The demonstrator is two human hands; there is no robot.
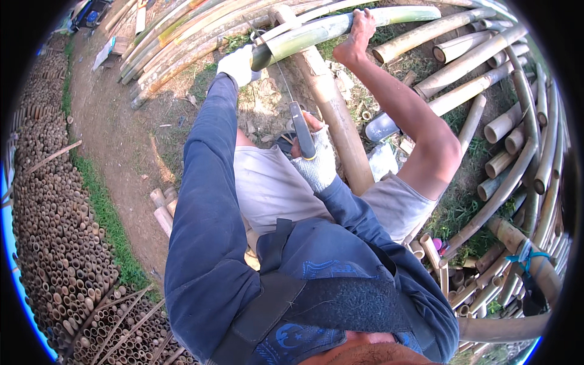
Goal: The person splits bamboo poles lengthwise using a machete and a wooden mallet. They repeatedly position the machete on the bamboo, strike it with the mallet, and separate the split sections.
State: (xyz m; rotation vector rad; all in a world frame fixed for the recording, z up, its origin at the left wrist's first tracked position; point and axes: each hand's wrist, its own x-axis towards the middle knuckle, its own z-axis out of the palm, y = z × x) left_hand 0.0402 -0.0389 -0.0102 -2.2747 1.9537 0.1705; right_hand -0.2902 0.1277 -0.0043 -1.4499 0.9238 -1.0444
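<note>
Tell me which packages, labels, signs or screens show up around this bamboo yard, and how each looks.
No signs, labels or screens show.
Clear crumpled plastic wrapper: on the ground right of the thick tan bamboo pole, shiny, whitish.
Dark blue case-like thing: top left corner, too small to tell.

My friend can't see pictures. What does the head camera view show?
A person's gloved left hand steadies a green bamboo pole while the gloved right hand holds a long knife against it. A bare foot presses the pole; cut bamboo lies around.
</note>
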